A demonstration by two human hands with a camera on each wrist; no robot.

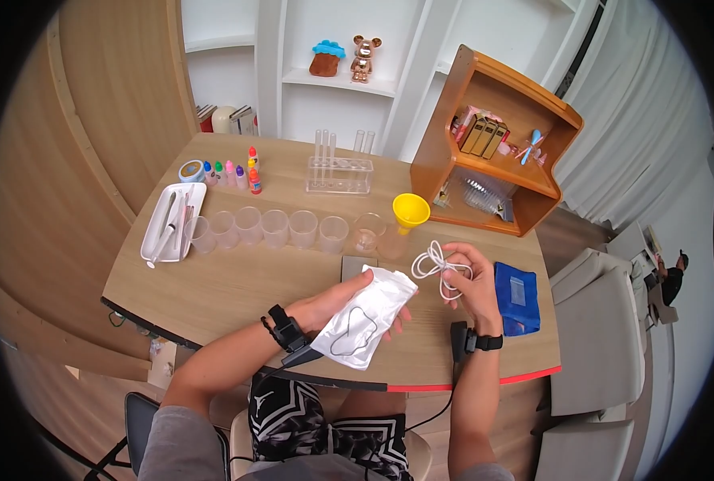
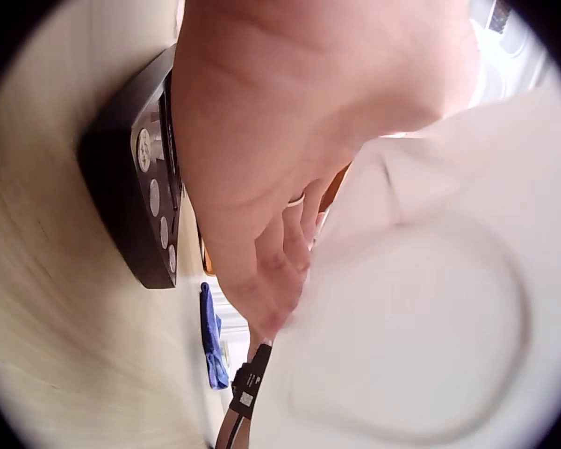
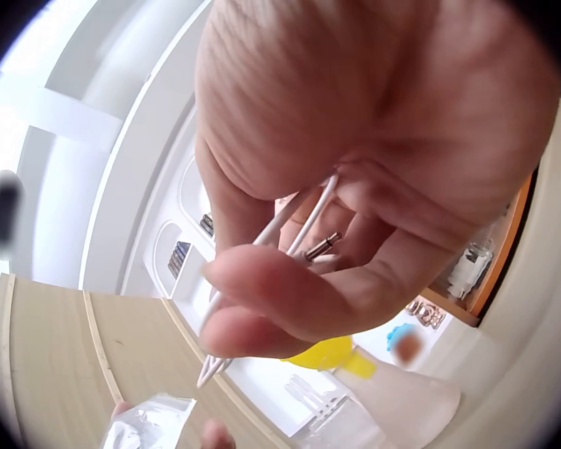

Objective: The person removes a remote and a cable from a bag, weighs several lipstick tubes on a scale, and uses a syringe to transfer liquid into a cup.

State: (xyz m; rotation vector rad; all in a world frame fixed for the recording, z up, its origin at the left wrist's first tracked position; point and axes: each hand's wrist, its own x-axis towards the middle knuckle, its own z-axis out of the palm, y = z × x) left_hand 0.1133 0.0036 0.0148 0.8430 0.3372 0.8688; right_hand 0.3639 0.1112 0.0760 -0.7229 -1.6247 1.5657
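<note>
pinching cable (image 1: pixel 443 265), right fingers (image 1: pixel 471 253) hover by labelled pouch (image 1: pixel 517 313)

Homelike room: curtain (image 1: pixel 641 112), bear figurine (image 1: pixel 363 61)

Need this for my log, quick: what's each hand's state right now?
Left hand: closed, holding the white pouch between thumb and fingers.
Right hand: closed, pinching the coiled white cable.

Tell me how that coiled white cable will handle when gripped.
The white cable will probably flex easily, its thin loops curving freely from the right hand. It's likely light, being slender. Its shiny metal plug looks smooth, so may feel slippery.
</note>
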